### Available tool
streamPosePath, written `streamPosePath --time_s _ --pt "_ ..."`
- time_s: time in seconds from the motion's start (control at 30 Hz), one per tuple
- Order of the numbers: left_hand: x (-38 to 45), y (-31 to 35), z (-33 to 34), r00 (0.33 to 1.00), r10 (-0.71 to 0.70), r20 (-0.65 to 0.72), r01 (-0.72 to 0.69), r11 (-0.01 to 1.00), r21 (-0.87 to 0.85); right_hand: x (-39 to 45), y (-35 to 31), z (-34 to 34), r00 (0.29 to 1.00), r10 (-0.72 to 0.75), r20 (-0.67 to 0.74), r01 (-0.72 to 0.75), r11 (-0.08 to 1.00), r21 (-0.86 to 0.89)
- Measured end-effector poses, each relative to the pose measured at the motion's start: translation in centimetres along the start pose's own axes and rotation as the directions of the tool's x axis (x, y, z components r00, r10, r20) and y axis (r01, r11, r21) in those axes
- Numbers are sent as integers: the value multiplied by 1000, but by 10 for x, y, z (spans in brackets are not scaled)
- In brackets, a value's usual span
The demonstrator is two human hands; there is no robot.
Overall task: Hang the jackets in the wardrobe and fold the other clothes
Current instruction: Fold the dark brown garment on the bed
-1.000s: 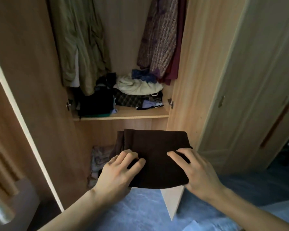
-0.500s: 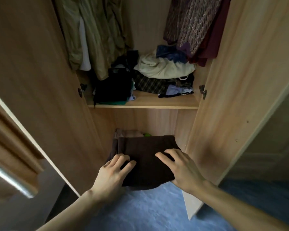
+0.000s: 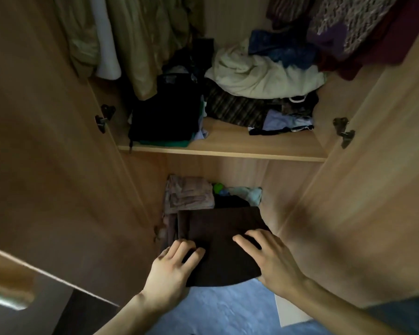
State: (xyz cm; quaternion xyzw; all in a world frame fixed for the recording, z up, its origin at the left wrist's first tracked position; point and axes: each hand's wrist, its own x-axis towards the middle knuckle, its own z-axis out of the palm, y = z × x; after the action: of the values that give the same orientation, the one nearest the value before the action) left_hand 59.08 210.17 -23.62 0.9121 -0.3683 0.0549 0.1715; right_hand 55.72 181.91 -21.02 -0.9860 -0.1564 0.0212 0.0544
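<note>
Hands (image 3: 169,269) (image 3: 273,259) gripping folded garment (image 3: 223,238)

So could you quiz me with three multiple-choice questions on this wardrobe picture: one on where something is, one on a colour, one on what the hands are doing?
1. Where is the folded garment going?
A. bottom compartment, under the shelf
B. on the shelf
C. on the hanging rail

2. What colour is it?
A. white
B. dark brown
C. bright green

3. How is it held?
A. left hand only
B. right hand only
C. both hands, one at each side

Answers:
1 A, it lies low, by the folded clothes below the shelf.
2 B, the cloth looks dark brown.
3 C, the fingers of each hand lie on top at its side.
</note>
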Motion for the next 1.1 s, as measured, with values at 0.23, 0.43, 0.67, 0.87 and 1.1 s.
streamPosePath --time_s 0.23,0.43,0.67,0.87,1.1 --pt "51 -65 29 987 -57 150 58 998 4 83 21 27 988 41 149 -42 999 5" --pt "99 -141 90 997 -6 82 -1 997 78 164 65 92 1000 -7 3 7 1000 -15" --pt "155 -282 274 998 15 -68 3 966 259 301 135 295 993 -29 -119 26 999 -29" --pt "170 -369 411 994 50 -98 -17 949 316 371 176 463 974 -17 -225 18 1000 -1" --pt "180 -436 482 986 119 -117 -75 943 323 420 192 549 958 -43 -282 39 999 -21"
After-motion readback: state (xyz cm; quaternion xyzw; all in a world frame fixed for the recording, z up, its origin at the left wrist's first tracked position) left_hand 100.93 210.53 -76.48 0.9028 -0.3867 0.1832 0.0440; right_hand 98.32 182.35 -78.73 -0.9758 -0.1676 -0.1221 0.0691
